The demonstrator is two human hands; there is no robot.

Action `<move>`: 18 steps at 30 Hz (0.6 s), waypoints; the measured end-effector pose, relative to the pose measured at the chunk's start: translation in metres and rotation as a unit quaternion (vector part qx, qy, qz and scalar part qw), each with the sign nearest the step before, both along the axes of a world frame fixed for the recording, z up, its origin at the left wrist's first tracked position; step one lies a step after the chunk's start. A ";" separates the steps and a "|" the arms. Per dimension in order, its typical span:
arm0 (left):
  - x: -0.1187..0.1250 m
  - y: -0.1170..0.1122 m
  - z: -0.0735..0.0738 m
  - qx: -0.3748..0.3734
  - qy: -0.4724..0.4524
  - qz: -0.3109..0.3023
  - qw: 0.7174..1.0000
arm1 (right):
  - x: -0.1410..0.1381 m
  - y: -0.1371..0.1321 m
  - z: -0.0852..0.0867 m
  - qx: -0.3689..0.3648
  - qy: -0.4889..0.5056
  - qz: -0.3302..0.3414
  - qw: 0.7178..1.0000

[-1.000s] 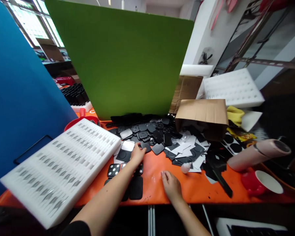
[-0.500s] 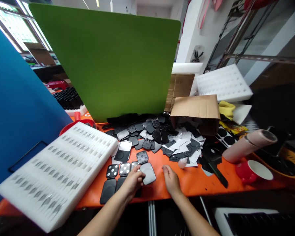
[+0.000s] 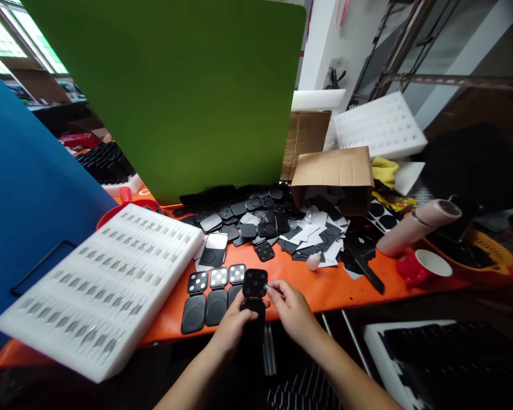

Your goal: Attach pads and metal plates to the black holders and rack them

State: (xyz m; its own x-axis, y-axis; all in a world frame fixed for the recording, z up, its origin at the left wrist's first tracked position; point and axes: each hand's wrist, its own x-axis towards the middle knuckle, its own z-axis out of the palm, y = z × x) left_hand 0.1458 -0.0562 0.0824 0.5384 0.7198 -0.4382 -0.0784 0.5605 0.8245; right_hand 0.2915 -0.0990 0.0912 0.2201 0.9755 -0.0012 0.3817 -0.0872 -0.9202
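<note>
My left hand (image 3: pixel 231 324) is closed round the lower panel of a black hinged two-panel case (image 3: pixel 255 283), held upright at the table's front edge. The case's upper panel bears faint round marks. At that panel's right edge, my right hand (image 3: pixel 293 310) pinches with thumb and finger; a small pale bit shows at the fingertips, too small to name. Left of my left hand, a row of three similar cases lies unfolded, such as the one with a dotted panel (image 3: pixel 197 282); my left hand partly covers the third.
A heap of black panels (image 3: pixel 239 209) lies at the back, beside loose cards (image 3: pixel 312 230) and an open cardboard box (image 3: pixel 331 165). White slotted foam (image 3: pixel 119 273) leans at left. A small bottle (image 3: pixel 313 261), pink flask (image 3: pixel 414 228) and red mug (image 3: pixel 423 266) stand right. A green divider (image 3: pixel 175 102) rises behind.
The hinged case in my left hand has moved toward me and now shows its dark side. My right hand has come leftward to its edge. The whole view has shifted slightly.
</note>
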 end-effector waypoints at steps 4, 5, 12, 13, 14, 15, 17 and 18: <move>0.000 -0.006 -0.012 0.082 0.034 -0.031 0.996 | -0.006 -0.003 0.010 0.016 -0.108 -0.008 0.994; 0.000 -0.008 -0.015 0.120 0.042 -0.038 0.991 | -0.007 -0.003 0.011 0.015 -0.135 -0.011 0.991; -0.010 -0.021 -0.022 0.307 0.141 -0.081 0.938 | -0.011 -0.008 0.021 -0.013 -0.251 0.078 0.965; -0.011 -0.022 -0.021 0.310 0.150 -0.090 0.935 | -0.011 -0.009 0.022 -0.012 -0.245 0.101 0.964; -0.013 -0.023 -0.020 0.311 0.155 -0.098 0.932 | -0.011 -0.009 0.023 -0.012 -0.237 0.117 0.964; -0.014 -0.024 -0.019 0.312 0.158 -0.104 0.931 | -0.011 -0.010 0.024 -0.013 -0.232 0.125 0.965; -0.014 -0.025 -0.016 0.312 0.155 -0.102 0.932 | -0.013 -0.010 0.024 -0.015 -0.227 0.119 0.966; -0.014 -0.026 -0.015 0.309 0.151 -0.097 0.934 | -0.014 -0.010 0.023 -0.015 -0.225 0.113 0.968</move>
